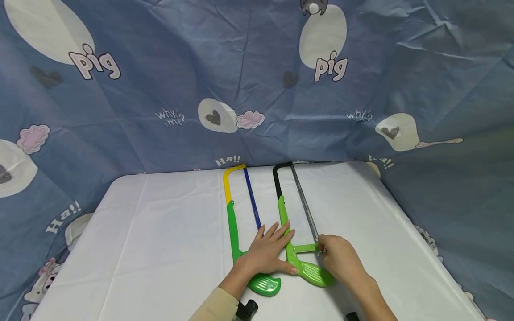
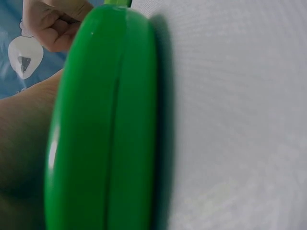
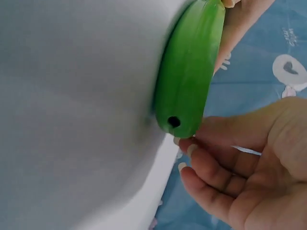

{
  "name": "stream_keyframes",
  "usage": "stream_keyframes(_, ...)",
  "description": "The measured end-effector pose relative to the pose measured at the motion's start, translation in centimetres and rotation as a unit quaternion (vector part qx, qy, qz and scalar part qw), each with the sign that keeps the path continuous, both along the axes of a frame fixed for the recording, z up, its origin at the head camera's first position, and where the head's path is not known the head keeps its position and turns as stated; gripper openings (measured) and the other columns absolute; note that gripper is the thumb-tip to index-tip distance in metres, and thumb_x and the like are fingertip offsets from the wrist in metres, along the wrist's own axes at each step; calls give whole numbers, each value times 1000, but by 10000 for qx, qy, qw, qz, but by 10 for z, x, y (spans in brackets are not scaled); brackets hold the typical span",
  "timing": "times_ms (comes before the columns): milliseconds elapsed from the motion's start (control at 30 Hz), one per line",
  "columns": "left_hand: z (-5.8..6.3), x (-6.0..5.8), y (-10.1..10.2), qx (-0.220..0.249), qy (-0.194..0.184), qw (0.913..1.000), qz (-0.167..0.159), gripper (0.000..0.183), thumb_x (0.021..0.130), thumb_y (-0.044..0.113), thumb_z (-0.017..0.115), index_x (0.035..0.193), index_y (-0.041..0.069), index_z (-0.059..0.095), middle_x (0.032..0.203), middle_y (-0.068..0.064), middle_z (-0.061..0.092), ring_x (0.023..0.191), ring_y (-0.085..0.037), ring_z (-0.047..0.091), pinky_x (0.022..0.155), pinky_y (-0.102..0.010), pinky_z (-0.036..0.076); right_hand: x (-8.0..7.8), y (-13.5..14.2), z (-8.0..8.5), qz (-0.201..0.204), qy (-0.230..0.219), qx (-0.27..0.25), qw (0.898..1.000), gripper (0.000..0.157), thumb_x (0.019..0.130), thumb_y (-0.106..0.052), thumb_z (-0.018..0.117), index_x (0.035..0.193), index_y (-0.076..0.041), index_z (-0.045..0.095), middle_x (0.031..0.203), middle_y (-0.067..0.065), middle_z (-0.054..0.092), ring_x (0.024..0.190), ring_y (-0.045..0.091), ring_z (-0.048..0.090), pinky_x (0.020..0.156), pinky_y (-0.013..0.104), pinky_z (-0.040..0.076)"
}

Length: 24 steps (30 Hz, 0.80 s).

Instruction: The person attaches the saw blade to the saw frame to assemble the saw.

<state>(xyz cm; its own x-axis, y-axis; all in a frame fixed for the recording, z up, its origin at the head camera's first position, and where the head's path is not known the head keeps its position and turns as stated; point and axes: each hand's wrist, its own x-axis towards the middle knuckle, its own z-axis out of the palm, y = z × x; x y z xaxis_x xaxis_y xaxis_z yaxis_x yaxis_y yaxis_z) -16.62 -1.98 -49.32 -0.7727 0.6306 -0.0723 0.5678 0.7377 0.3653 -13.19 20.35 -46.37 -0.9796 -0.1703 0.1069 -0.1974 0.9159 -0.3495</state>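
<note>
Two hacksaws lie side by side on the white-covered table. The right hacksaw (image 1: pixel 316 273) has a light green handle, a black front bow and a grey blade (image 1: pixel 304 200). My left hand (image 1: pixel 269 254) presses flat with spread fingers across its green frame, thumb against the handle. At the blade's handle end, my right hand (image 1: pixel 341 258) pinches the small metal wing nut (image 1: pixel 321 252), mostly hidden by the fingers. Under my left wrist is the left hacksaw (image 1: pixel 264 284), with darker green handle, yellow bow and blue blade (image 1: pixel 252 196). Its handle (image 2: pixel 100 124) fills the left wrist view.
The white tabletop (image 1: pixel 160 249) extends to both sides of the saws. Behind it hangs a blue printed cloth (image 1: pixel 273 147), reaching the table's back edge close to the saw tips. A black wrist-worn device (image 1: pixel 248 308) shows at the left sleeve.
</note>
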Motion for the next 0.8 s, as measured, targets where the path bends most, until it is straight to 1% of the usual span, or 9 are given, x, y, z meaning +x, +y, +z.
stream_keyframes(100, -1, 0, 0, 26, 12, 10000, 1, 102, 79, 72, 65, 159, 22, 26, 169, 0, 13, 156, -31, 13, 123, -61, 11, 0, -4, -1, 118, 82, 269, 9995, 22, 72, 9, 72, 76, -12, 67, 71, -1, 66, 65, 13, 58, 60, 31, 48)
stream_keyframes(233, 0, 0, 0, 71, 30, 10000, 13, 102, 79, 70, 67, 159, 21, 27, 169, -1, 15, 156, -32, 14, 123, -61, 12, 1, -10, -1, 221, 322, 590, 9975, 21, 70, 5, 79, 78, -11, 68, 71, -2, 65, 65, 14, 59, 59, 30, 49)
stream_keyframes(400, 4, 2, 0, 92, -45, 9999, 3, 101, 80, 69, 67, 159, 20, 27, 169, -1, 15, 156, -32, 14, 123, -61, 12, 1, -14, -3, 330, 585, 985, 9929, 23, 68, 4, 79, 85, -8, 70, 72, 2, 66, 65, 18, 60, 58, 32, 51)
stream_keyframes(567, 5, 3, 0, 124, -122, 9998, -4, 100, 80, 68, 68, 158, 20, 28, 169, -2, 15, 156, -32, 14, 123, -62, 11, -1, -15, -5, 341, 583, 1102, 9916, 22, 69, 3, 79, 85, -7, 70, 72, 3, 67, 65, 18, 61, 58, 32, 52)
stream_keyframes(800, 6, 3, -1, 161, -54, 9999, -9, 100, 80, 68, 68, 158, 19, 29, 168, -3, 16, 155, -34, 15, 122, -62, 12, -1, -17, -4, 347, 616, 1083, 9916, 19, 70, 6, 76, 82, -7, 69, 70, 5, 69, 63, 18, 63, 56, 31, 51)
